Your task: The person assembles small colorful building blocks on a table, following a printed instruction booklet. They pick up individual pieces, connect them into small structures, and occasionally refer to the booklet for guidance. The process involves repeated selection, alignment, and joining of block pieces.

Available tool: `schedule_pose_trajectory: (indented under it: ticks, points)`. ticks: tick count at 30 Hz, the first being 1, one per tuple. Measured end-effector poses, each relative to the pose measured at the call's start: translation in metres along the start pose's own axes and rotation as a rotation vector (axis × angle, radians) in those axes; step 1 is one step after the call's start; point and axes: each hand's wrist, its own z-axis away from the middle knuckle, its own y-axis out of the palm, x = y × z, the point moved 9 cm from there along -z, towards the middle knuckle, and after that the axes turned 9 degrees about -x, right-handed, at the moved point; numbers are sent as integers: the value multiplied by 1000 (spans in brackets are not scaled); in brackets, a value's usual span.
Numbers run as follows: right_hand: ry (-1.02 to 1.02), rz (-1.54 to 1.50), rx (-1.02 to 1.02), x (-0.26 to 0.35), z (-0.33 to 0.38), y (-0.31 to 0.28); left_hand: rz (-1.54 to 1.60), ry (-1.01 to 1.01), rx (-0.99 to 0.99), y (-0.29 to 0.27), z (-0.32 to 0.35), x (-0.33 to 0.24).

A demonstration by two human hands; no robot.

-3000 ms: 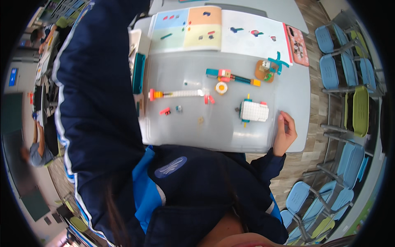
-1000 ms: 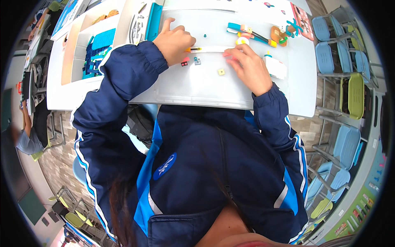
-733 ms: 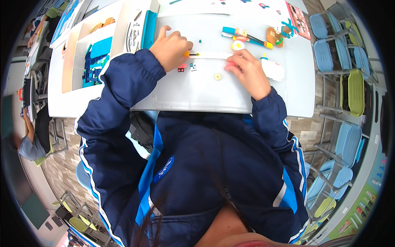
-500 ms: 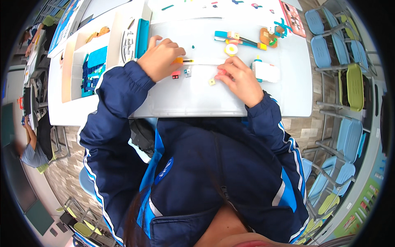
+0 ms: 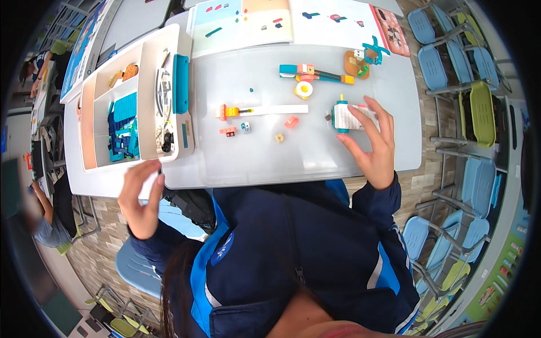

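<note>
Wht studded block [image 5: 347, 118], teal side [image 5: 336, 116]; R hand [image 5: 376, 153] partly over.

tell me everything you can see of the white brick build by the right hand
The white brick build looks like plastic: a blocky white body, apparently studded on top, with teal parts along its left side and a yellow peg sticking out at the far side. It rests on the translucent grey tray, toward the right. The right hand's fingers overlap its right part; whether they touch it is unclear.
</note>
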Motion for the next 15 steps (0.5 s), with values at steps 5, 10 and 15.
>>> schedule_pose_trajectory:
  ticks: [5,10,15]
  points:
    - [119,-95,99,-45,15,27,387,-9,188,81,39,-30]
    - [60,-93,46,-47,14,25,276,477,250,161,39,-68]
    - [75,-93,32,-53,18,26,252,439,211,172,43,-58]
